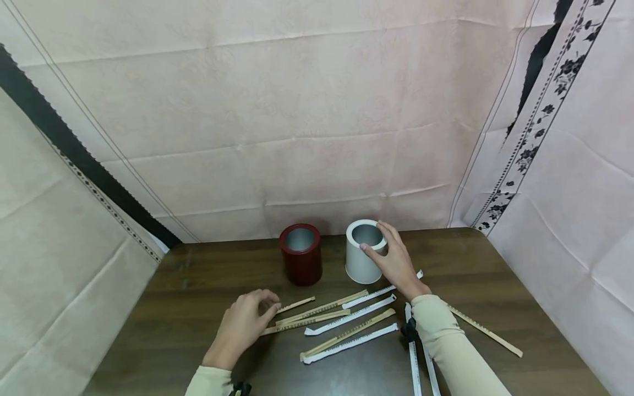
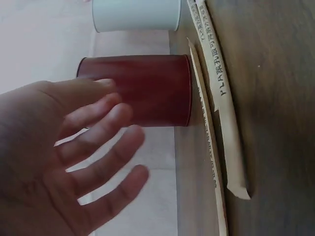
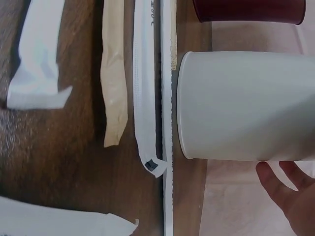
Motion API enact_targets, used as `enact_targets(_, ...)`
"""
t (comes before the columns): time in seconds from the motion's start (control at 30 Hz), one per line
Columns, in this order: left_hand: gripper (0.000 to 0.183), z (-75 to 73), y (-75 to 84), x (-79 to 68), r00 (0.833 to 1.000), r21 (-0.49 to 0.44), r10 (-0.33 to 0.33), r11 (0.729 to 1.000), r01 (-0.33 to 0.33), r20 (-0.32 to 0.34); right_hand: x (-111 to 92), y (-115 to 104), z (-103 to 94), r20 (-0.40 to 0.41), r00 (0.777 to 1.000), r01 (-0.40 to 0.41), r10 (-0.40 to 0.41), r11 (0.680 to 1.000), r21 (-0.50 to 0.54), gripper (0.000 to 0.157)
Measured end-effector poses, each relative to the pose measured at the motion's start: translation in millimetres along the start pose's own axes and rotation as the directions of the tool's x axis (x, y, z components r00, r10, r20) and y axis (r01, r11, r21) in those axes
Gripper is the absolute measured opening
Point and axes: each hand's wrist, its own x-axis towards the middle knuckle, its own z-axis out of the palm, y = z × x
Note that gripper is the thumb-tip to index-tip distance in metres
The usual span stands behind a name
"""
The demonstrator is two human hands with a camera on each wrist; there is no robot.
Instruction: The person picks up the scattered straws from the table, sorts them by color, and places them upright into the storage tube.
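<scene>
A white canister (image 1: pixel 356 263) stands upright near the table's back edge. My right hand (image 1: pixel 396 263) holds its upper right side, thumb at the front of the rim and fingers around the far side. Two fingertips show against its wall in the right wrist view, while the thumb is out of that view. To its left is a dark red canister (image 1: pixel 302 263), also upright. My left hand (image 1: pixel 245 322) hovers in front of it, fingers loosely bent with nothing in them. Beside that hand lie brown paper-wrapped straws (image 1: pixel 313 319), printed with dark characters.
White paper-wrapped straws (image 1: pixel 351 314) lie slantwise among brown ones across the table (image 1: pixel 183 308). Two white straws (image 1: pixel 415 363) lie beside the right forearm, and one brown straw (image 1: pixel 490 333) is farther right. Pale cloth (image 1: pixel 297 110) hangs behind and on both sides.
</scene>
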Motion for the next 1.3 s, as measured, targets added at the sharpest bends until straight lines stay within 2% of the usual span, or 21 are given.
enact_targets(0.07,0.003,0.8,-3.1,-3.5,0.998,-0.006,0.018,1.0,-0.017,0.065,-1,1,-0.4,-0.002,1.0,-0.004,0.004,1.0,-0.001,0.089)
enact_targets(0.17,0.005,6.7,-7.4,-8.3,0.99,-0.017,0.063,0.998,-0.062,0.124,-1,2,-1.5,-0.008,1.0,-0.004,0.004,1.0,-0.007,0.089)
enact_targets(0.4,0.012,26.9,-5.3,-11.8,0.971,0.019,0.164,0.985,-0.17,0.175,0,2,-5.2,-0.01,1.0,0.007,-0.008,1.0,-0.03,0.087)
enact_targets(0.57,0.013,38.4,0.4,-8.0,0.965,0.079,0.217,0.97,-0.23,0.15,-1,1,-8.2,-0.017,1.0,0.01,-0.011,0.999,-0.044,0.085)
enact_targets(0.83,0.007,47.5,0.8,-3.8,0.968,0.145,0.218,0.961,-0.235,0.126,-1,4,-5.3,-0.025,0.999,0.02,-0.021,0.998,-0.055,0.085)
enact_targets(0.97,0.007,49.8,-1.2,-3.3,0.964,0.165,0.239,0.953,-0.255,0.115,0,4,-2.7,-0.023,1.0,0.02,-0.021,0.999,-0.046,0.085)
enact_targets(1.07,0.008,50.3,-1.5,-3.7,0.952,0.2,0.29,0.931,-0.304,0.096,-1,3,-1.6,-0.023,1.0,0.015,-0.015,0.999,-0.036,0.085)
enact_targets(1.17,0.007,49.8,-0.9,-4.9,0.933,0.269,0.352,0.894,-0.357,0.068,-1,3,-0.7,-0.027,1.0,0.009,-0.009,1.0,-0.026,0.084)
enact_targets(1.23,0.007,49.2,-0.4,-5.5,0.925,0.31,0.378,0.874,-0.374,0.049,-2,2,0.0,-0.026,1.0,0.008,-0.009,1.0,-0.024,0.085)
enact_targets(1.3,0.008,48.0,-0.2,-6.6,0.924,0.344,0.382,0.863,-0.37,0.035,-2,3,1.0,-0.024,1.0,0.009,-0.009,1.0,-0.023,0.086)
